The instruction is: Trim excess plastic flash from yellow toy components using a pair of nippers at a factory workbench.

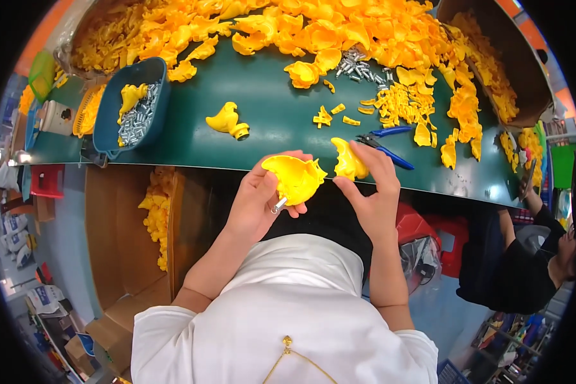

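My left hand (255, 200) holds a hollow yellow plastic shell half (296, 179), its inside facing up, just off the table's near edge. A small silver metal cylinder (279, 205) pokes out by the left thumb and fingers. In my right hand (376, 192) a smaller curved yellow plastic piece (348, 160) is pinched between thumb and fingers, close to the shell half but apart from it. Blue-handled side cutters (390, 146) lie on the table behind my right hand. A joined yellow plastic figure part (228, 121) lies to the left.
Yellow shell pieces (365, 32) heap along the back of the green table (198, 83). Small yellow parts (403, 105) and metal cylinders (358, 67) lie nearer. A blue basket (153, 115) holds more cylinders. Cardboard boxes (118, 237) stand below left; another person (518, 262) sits at right.
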`<state>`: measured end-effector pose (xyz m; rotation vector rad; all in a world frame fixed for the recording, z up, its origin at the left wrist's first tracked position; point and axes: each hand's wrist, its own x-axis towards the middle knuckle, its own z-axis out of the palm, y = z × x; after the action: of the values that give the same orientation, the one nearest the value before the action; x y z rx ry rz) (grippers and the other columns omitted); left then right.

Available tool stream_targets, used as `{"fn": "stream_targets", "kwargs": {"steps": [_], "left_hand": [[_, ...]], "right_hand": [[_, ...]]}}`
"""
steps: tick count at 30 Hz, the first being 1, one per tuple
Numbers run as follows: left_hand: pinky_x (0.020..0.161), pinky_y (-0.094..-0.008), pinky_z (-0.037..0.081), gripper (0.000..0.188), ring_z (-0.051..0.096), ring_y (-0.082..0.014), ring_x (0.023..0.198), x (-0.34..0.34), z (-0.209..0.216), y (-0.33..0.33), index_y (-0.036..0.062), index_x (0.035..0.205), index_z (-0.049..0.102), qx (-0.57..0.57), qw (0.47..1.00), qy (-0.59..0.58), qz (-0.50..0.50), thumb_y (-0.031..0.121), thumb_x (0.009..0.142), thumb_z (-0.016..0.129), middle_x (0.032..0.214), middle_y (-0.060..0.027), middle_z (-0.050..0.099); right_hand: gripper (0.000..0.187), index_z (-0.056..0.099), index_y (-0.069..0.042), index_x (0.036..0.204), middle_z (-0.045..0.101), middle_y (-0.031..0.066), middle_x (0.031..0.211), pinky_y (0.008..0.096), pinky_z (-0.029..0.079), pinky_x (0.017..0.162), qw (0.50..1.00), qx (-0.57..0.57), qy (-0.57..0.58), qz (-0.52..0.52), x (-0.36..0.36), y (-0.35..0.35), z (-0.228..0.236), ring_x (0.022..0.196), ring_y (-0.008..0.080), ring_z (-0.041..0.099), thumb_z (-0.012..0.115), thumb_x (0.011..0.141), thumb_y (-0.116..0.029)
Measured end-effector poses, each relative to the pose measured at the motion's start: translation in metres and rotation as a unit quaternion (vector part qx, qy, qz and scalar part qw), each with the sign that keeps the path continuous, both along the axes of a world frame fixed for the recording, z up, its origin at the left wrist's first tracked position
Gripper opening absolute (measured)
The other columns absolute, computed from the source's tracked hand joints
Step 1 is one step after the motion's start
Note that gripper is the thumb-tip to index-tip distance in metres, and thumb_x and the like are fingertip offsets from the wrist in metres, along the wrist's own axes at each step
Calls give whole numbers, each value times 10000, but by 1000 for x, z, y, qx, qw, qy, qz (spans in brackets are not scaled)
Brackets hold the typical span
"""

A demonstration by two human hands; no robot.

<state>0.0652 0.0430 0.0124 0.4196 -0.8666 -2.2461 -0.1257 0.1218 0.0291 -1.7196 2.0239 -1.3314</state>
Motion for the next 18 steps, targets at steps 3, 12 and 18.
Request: {"fn": "stream_targets", "kwargs": {"steps": [3,12,18], "left_hand": [[584,-274,562,471,671,-204,707,2,-6,-1,11,1273,462,16,1000,-11,-12,345,945,511,1260,-149,544],[540,-230,469,505,611,-135,749,-4,-7,-5,-5,1166,522,38,995,-91,-7,447,972,408,1111,-141,612],[832,-318,485,478,618,-201,934,-10,-10,5,6,1070,544,1,993,-111,29,457,963,427,985,-114,620]], "right_hand": [[501,612,-22,1143,614,138,1092,356,430,904,999,2,-33,3,4,2,-4,1032,292,566,773,674,-94],[525,608,-9,1142,610,140,1065,336,434,872,999,-12,-41,7,-2,-6,-13,969,277,565,786,657,-104],[593,511,35,1264,491,70,1095,251,429,854,963,32,-257,70,13,11,-8,980,149,532,717,739,-149]]}}
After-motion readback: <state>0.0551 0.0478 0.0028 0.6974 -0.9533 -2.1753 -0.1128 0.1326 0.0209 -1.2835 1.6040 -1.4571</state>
